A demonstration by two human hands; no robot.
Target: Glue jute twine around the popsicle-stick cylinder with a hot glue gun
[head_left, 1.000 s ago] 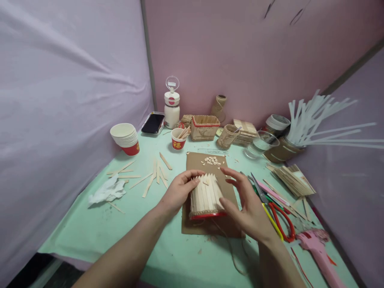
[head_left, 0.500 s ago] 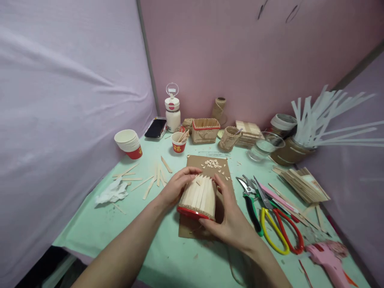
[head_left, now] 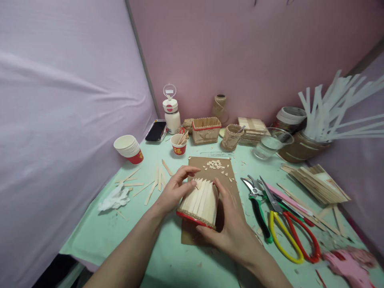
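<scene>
A small round container [head_left: 201,202] of pointed craft sticks is tilted above a brown cardboard sheet [head_left: 231,185]. Twine and a red band run round its lower edge. My right hand [head_left: 232,220] grips it from the right, thumb at the red band and fingers along the side. At the upper left, my left hand [head_left: 180,186] has its thumb against the sticks, over a tiny wood chip that is partly hidden. Its forefinger is stretched out above the tips, apart from the thumb. Cut wood chips [head_left: 216,164] lie on the cardboard beyond.
Right of the cardboard lie pruning shears [head_left: 259,216], red-and-yellow scissors [head_left: 285,232] and a pink glue gun [head_left: 349,266]. Loose sticks [head_left: 157,180] and a crumpled tissue [head_left: 114,197] are on the left. A clear water cup [head_left: 267,146] stands behind.
My left thumb has moved onto the front of the sticks, by the small chip, and the forefinger has lifted. My right hand keeps its grip. The view has shifted slightly.
</scene>
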